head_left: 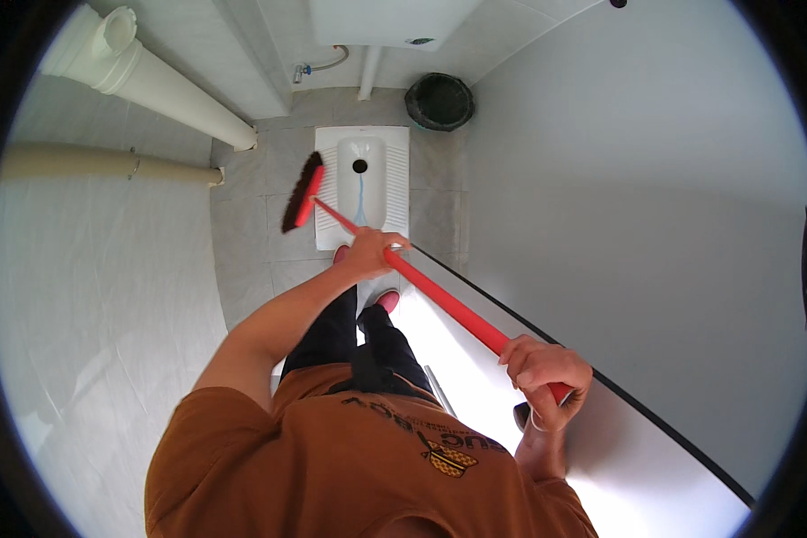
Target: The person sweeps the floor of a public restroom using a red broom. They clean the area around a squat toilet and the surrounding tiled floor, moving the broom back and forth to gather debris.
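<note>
A broom (453,308) with a red handle, a red head and dark bristles slants from the lower right to the upper left. My left hand (374,254) is closed around the handle partway down. Up at the top end, my right hand (550,375) wraps round the handle with its fingers curled. The broom head (306,193) lies left of the white squat toilet (326,235), over the grey floor tiles. Whether the bristles touch the floor I cannot tell. A bluish streak runs inside the toilet bowl toward its dark drain hole.
A lined black bin (439,102) stands beyond the toilet on the right. A white cistern (390,20) hangs at the back above a pipe. Thick pipes (175,94) run along the left wall. A grey partition (646,224) rises close on my right. My shoes (387,300) are just before the toilet.
</note>
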Action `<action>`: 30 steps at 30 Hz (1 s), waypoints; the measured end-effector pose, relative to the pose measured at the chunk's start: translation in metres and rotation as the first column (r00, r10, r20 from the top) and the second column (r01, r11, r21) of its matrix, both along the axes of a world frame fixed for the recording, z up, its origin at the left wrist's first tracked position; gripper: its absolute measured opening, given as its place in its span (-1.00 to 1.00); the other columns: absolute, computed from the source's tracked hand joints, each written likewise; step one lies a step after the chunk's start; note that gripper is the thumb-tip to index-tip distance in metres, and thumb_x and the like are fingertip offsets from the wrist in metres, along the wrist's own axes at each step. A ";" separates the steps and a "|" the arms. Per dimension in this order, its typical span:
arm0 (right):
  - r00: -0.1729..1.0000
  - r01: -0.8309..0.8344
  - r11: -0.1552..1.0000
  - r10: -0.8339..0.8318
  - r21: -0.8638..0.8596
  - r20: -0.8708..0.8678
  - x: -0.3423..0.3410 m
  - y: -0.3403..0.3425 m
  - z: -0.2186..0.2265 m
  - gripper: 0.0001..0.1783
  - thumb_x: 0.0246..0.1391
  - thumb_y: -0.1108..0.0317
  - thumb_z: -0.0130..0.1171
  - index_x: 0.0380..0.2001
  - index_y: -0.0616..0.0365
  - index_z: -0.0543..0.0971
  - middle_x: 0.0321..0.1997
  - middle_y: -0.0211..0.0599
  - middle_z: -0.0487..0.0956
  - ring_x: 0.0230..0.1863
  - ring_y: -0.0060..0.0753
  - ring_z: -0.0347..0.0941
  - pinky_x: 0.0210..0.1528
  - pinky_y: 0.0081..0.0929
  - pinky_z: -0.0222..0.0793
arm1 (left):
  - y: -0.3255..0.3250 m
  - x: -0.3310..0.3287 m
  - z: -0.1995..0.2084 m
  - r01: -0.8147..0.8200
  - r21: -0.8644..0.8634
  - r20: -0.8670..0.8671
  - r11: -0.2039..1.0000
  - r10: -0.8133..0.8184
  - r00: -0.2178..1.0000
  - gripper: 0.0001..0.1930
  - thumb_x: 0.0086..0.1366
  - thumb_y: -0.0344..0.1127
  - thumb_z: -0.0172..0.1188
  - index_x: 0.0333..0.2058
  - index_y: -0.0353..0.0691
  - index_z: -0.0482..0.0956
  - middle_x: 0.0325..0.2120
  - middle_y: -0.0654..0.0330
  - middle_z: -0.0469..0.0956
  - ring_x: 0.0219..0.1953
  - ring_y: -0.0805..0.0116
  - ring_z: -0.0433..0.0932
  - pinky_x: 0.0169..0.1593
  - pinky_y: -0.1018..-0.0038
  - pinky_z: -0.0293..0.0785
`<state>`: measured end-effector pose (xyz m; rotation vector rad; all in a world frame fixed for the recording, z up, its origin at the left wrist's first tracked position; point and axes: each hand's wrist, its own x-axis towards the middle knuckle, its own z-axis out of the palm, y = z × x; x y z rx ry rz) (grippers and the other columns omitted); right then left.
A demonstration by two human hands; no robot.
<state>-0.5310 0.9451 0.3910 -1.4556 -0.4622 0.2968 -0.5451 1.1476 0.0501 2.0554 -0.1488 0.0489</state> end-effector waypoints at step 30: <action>0.990 -0.094 0.941 0.053 0.324 0.131 0.007 -0.060 0.058 -0.87 -0.40 0.66 0.00 -0.75 0.17 0.37 -0.82 -0.39 0.30 -0.82 -0.42 0.22 -0.73 -0.50 0.24 | -0.086 -0.012 0.073 -0.336 -0.042 0.090 0.941 0.338 0.937 -0.87 0.09 -0.41 0.17 -0.35 -0.03 0.57 -0.72 0.33 0.46 -0.61 0.36 0.49 -0.35 0.37 0.23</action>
